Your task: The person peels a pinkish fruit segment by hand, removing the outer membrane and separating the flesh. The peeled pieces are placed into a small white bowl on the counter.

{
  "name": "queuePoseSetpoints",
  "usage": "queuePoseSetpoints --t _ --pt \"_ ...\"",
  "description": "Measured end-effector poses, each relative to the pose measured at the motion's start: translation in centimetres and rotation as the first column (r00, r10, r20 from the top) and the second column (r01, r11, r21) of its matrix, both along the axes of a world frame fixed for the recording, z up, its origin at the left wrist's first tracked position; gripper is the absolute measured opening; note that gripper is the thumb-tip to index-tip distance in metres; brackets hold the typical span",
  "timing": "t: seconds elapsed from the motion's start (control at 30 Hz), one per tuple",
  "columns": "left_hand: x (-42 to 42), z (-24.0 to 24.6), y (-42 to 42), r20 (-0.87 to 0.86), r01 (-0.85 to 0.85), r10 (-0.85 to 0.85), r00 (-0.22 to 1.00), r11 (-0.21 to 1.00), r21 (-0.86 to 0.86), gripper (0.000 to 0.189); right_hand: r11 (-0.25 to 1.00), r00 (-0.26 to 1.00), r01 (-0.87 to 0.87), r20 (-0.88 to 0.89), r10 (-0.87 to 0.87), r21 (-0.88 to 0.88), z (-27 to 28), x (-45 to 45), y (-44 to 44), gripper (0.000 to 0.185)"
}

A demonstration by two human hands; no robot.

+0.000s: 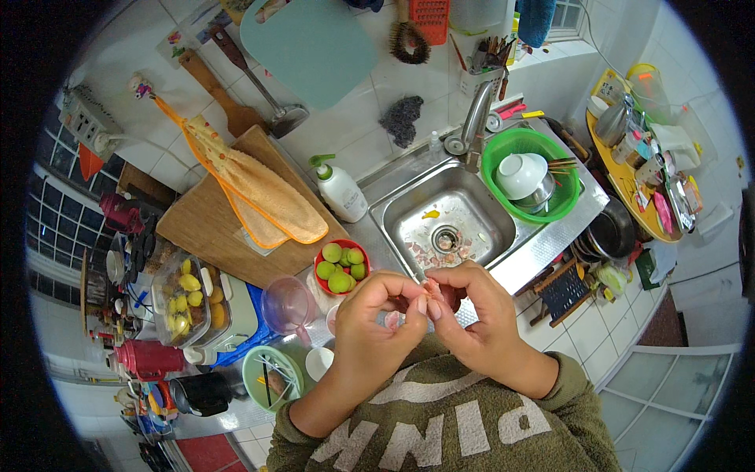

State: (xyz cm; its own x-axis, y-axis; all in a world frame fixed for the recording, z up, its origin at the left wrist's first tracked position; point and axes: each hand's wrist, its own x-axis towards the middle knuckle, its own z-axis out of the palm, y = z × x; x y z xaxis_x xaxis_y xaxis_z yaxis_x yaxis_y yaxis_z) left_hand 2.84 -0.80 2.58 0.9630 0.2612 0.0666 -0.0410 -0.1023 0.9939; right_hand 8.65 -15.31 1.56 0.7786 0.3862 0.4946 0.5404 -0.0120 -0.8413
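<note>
Before my chest, my left hand [380,318] and my right hand [472,315] meet fingertip to fingertip, both pinching a small pink, reddish piece of food [433,290]; which food it is, I cannot tell. Fingers partly cover it. Another pale pink bit [391,320] shows by my left fingers. Just beyond my hands lies the stainless steel sink [407,221], with pinkish peel scraps [433,253] around its drain and a yellow scrap [431,214]. A red bowl of round green fruit [340,267] stands beyond my left hand.
A green basket [491,177] with white bowls sits right of the faucet [478,115]. Left of the sink are a soap pump bottle [344,194], a wooden board [194,221] under an orange towel [268,194], a pink plastic jug [288,307], a white cup [319,363] and a light green bowl [250,377].
</note>
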Motion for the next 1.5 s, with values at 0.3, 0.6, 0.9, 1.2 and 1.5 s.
queuePoseSetpoints --t 0.3,0.6,0.9,1.2,1.5 --pt "-0.1 -0.1 0.2 0.007 0.052 -0.051 0.999 0.996 -0.070 0.010 0.986 0.969 -0.080 -0.219 0.111 0.143 -0.1 -0.1 -0.1 0.013" --pt "-0.1 -0.3 0.8 0.036 0.159 -0.157 0.987 0.912 -0.378 0.007 0.916 0.786 -0.018 -0.560 0.261 0.401 -0.4 -0.2 -0.5 0.014" --pt "2.8 -1.2 1.0 0.007 0.011 -0.010 1.000 0.976 -0.217 0.010 0.900 0.768 0.084 -0.603 0.214 0.427 -0.5 0.4 -1.8 0.009" --pt "5.3 -0.6 -0.8 0.260 -0.029 -0.110 0.959 0.879 0.477 0.018 0.907 0.791 0.131 -0.594 0.147 0.399 -1.5 0.9 -2.9 0.014" --pt "4.2 1.1 -1.5 0.399 -0.185 -0.241 0.885 0.603 0.776 0.025 0.962 0.870 0.078 -0.490 0.063 0.263 -0.9 0.9 -3.1 0.011"
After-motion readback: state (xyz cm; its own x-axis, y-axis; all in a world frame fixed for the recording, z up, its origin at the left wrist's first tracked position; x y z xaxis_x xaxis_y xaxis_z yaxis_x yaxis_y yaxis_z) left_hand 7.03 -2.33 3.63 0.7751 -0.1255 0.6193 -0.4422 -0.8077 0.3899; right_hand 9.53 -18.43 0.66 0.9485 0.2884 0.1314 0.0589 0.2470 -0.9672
